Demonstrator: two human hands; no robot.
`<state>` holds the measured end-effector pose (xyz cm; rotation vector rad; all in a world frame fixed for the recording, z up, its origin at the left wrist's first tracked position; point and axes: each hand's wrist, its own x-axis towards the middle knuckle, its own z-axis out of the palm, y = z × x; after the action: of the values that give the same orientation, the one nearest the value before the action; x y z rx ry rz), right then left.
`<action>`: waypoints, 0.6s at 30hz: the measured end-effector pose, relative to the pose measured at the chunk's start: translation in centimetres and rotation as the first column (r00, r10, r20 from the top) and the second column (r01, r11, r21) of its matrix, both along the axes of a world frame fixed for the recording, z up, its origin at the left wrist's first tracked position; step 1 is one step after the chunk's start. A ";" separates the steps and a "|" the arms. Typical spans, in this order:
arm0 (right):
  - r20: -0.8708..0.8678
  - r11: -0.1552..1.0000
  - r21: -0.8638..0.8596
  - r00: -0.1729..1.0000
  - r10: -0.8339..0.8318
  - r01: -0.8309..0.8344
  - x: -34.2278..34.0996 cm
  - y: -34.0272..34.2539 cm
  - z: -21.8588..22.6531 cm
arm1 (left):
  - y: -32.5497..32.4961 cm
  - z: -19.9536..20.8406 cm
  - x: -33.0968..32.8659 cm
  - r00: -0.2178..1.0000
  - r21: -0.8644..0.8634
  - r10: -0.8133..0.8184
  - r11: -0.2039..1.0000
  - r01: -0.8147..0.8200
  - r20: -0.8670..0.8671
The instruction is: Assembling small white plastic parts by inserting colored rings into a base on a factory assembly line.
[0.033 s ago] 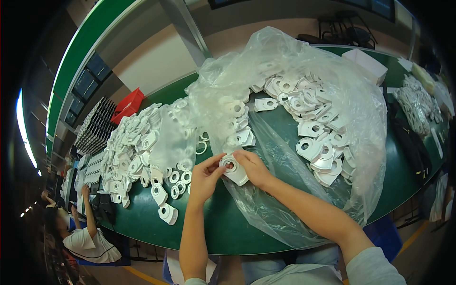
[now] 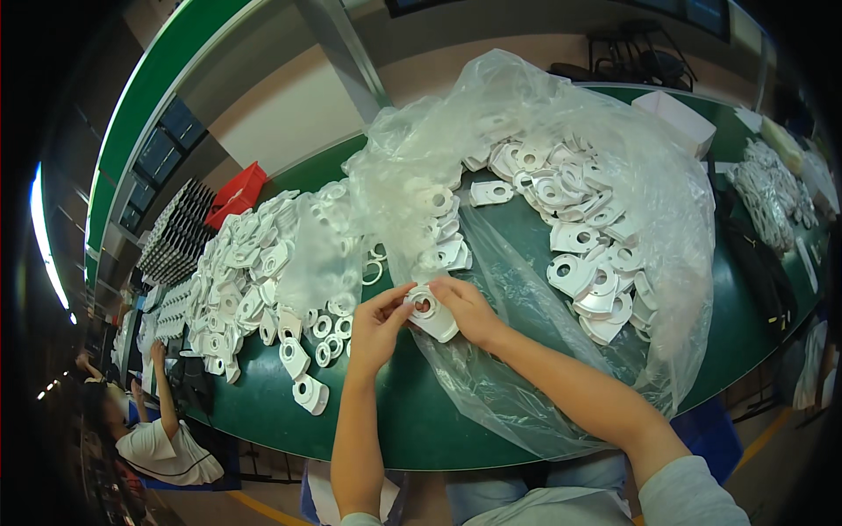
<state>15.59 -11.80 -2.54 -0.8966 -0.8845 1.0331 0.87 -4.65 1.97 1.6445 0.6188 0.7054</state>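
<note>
Between my two hands is a white plastic housing (image 2: pixel 438 325) with a round hole, held above the green table (image 2: pixel 421 408). My left hand (image 2: pixel 380 329) grips its left edge, fingers closed with the tips at the hole. Closed on the upper right side is my right hand (image 2: pixel 469 311). Fingers show through the hole from behind. Loose white rings (image 2: pixel 324 326) lie left of my left hand. A clear plastic bag (image 2: pixel 491 386) spreads under and right of my hands, with a heap of similar white housings (image 2: pixel 561 197) inside its opening.
A large pile of white housings (image 2: pixel 254 254) covers the table's left part. Behind it stand a red bin (image 2: pixel 237 196) and stacked dark trays (image 2: pixel 178 230). A white box (image 2: pixel 675 121) sits at the back right. Another person (image 2: pixel 167 447) works at the far left.
</note>
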 end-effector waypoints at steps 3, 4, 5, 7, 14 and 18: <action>0.057 0.996 0.021 0.995 0.082 -0.084 0.0 0.2 -0.2 | 0.1 0.1 -0.3 0.999 -0.007 0.050 0.999 -0.050 -0.011; 0.169 0.997 0.023 0.984 0.063 -0.068 -0.4 0.4 -0.2 | 0.3 0.1 -0.9 0.996 0.035 0.087 0.996 -0.086 -0.016; 0.278 0.998 0.028 0.960 0.044 -0.054 -0.8 0.6 -0.1 | 0.4 0.0 -1.5 0.995 0.059 0.093 0.994 -0.092 -0.019; 0.057 0.996 -0.022 0.995 0.083 -0.082 -0.2 0.0 0.1 | 0.5 0.2 -1.4 0.988 0.141 0.154 0.979 -0.148 -0.029; -0.090 0.985 -0.084 0.986 0.141 -0.149 0.7 -0.3 -0.5 | 7.2 2.5 -13.2 0.631 0.100 0.770 0.623 -0.776 0.099; -0.034 0.982 -0.031 0.982 0.184 -0.185 -1.2 0.0 -0.2 | 16.5 4.1 -22.4 0.556 0.124 0.793 0.543 -0.830 0.250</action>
<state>14.34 -11.77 -2.74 -0.8357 -0.9391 1.2218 -21.49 11.89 6.05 1.4130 1.2567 1.6464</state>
